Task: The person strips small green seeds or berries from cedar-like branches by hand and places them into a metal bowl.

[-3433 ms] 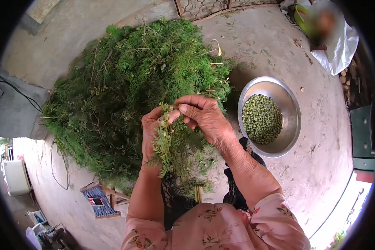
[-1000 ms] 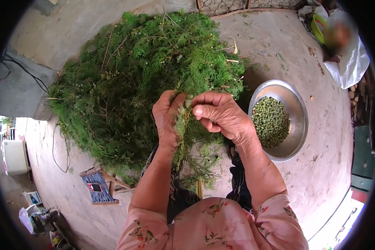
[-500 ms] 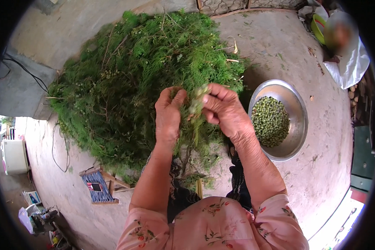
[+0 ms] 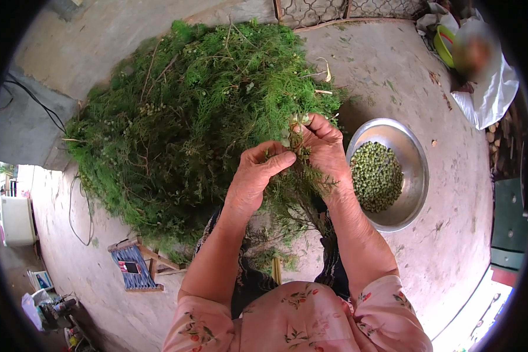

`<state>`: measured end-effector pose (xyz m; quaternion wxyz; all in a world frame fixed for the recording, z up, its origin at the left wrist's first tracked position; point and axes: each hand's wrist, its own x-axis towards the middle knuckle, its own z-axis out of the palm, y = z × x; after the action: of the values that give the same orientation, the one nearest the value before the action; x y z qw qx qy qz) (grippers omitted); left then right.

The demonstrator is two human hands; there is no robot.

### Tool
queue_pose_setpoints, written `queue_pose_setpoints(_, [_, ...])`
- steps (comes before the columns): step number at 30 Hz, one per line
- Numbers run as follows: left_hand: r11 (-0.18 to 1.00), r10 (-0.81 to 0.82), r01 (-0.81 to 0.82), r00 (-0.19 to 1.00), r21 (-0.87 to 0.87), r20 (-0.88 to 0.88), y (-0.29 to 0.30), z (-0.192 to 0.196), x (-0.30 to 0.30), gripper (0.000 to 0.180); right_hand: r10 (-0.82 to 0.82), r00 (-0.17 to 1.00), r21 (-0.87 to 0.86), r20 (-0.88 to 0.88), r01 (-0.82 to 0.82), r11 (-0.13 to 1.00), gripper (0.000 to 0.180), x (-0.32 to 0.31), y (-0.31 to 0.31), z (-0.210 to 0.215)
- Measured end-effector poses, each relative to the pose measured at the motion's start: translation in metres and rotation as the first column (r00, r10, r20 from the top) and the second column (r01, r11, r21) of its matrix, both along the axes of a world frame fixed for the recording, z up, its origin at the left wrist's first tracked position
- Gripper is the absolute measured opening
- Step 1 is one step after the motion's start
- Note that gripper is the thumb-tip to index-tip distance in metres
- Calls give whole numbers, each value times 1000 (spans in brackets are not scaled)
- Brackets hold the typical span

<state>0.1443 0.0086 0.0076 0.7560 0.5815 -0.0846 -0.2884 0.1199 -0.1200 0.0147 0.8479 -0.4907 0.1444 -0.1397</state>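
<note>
I count two bare hands at work, both above the near right edge of one broad heap of green, scaly-leaved branches [image 4: 176, 117]. The right hand [image 4: 328, 155] has its fingers closed, pinching one feathery green-brown sprig [image 4: 302, 185], which droops from the grip toward the near side, between the forearms. I see a few round, pale green berries [image 4: 286, 142] at the top of the sprig, too tangled for me to count exactly. The left hand [image 4: 249, 179] bends its thumb and forefinger in to the sprig's left side, nearly together; I cannot tell whether they grip a berry or only touch it.

To the right of the right hand, I have one wide, round, silver metal bowl [image 4: 413, 182] on the grey concrete floor [image 4: 446, 252]. One mass of small green berries [image 4: 375, 176], too many to count, lies in it, toward its left side. Near left, I see one low wooden stool with a blue woven seat [image 4: 141, 280], carrying one dark, flat rectangular device [image 4: 130, 267]. At the far right are one lime-green plastic basin [image 4: 444, 46] and one white plastic sack [image 4: 496, 97].
</note>
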Motion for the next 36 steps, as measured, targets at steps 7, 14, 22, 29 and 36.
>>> queue_pose_setpoints(7, [980, 192, -194, 979, -43, -64, 1, 1, -1, 9, 22, 989, 48, -146, -15, 999, 5, 0, -4, 9])
queue_pose_setpoints(14, [933, 335, -357, 905, 41, 261, -4, -6, -5, 6, -108, 990, -75, 90, 115, 991, 8, -7, -19, 21])
queue_pose_setpoints(22, [814, 196, -520, 663, 257, 722, -11, 1, -11, 13, 45, 999, -619, 4, -33, 785, 25, -9, 6, 10])
queue_pose_setpoints(29, [829, 128, -512, 562, 223, 817, -3, -7, -4, 14, -138, 990, -403, 30, 138, 905, 22, -7, -6, 27])
queue_pose_setpoints(36, [955, -73, -159, 694, 251, 716, 14, -10, 4, 16, 215, 974, -461, -76, -225, 858, 13, -6, -39, 27])
